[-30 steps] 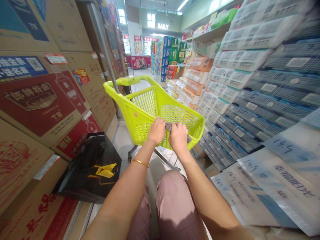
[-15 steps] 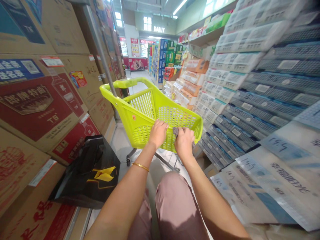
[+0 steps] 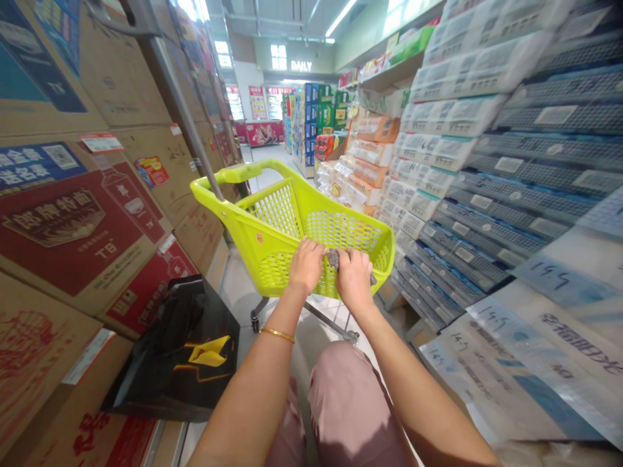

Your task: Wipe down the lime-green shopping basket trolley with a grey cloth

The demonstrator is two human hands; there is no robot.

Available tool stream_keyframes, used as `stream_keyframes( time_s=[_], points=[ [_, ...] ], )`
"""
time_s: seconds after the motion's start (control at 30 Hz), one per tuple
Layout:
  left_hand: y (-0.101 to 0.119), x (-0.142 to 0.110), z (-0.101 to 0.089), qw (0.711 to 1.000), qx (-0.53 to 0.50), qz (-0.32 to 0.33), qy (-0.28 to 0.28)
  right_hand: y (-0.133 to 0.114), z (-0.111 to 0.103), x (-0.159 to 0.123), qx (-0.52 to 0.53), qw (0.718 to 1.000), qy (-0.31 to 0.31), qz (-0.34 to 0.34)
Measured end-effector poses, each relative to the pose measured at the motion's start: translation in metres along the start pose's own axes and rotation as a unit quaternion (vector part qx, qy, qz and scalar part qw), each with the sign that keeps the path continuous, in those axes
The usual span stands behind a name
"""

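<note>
Both hands sit on the near rim of the lime-green shopping cart (image 3: 272, 224): left hand (image 3: 305, 264) curled over the edge, right hand (image 3: 354, 279) closed around a small dark cloth (image 3: 333, 259) bunched between them, its length along the rim.

Dark cloth (image 3: 333, 258) mostly hidden between left hand (image 3: 306, 265) and right hand (image 3: 354, 280). Tissue packs (image 3: 535, 162) at right blurred, labels unreadable. Cartons (image 3: 58, 214) cut by left edge.
</note>
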State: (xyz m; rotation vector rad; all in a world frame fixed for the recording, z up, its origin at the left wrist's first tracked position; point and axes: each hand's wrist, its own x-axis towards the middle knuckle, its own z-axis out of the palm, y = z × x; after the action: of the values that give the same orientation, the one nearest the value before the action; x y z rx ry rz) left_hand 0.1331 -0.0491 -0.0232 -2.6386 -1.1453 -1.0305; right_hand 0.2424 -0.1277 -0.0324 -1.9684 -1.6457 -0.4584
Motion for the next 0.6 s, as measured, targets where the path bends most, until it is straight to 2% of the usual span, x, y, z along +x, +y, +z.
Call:
stream_keyframes(
  time_s=[0.2,0.3,0.4,0.6],
  points=[
    [0.002,0.0,0.0,1.0,0.004,0.001,0.002,0.032,-0.01,-0.022,-0.009,0.998,0.029,0.054],
    [0.003,0.0,0.002,1.0,0.0,-0.005,0.01,0.035,-0.009,-0.024,-0.011,0.996,0.039,0.077],
    [0.005,0.0,0.004,1.0,-0.01,-0.015,0.016,0.021,-0.004,-0.015,-0.005,0.997,0.036,0.074],
    [0.006,-0.001,0.001,0.999,-0.036,-0.029,0.01,-0.021,0.005,0.009,0.025,1.0,-0.001,0.014]
  ],
)
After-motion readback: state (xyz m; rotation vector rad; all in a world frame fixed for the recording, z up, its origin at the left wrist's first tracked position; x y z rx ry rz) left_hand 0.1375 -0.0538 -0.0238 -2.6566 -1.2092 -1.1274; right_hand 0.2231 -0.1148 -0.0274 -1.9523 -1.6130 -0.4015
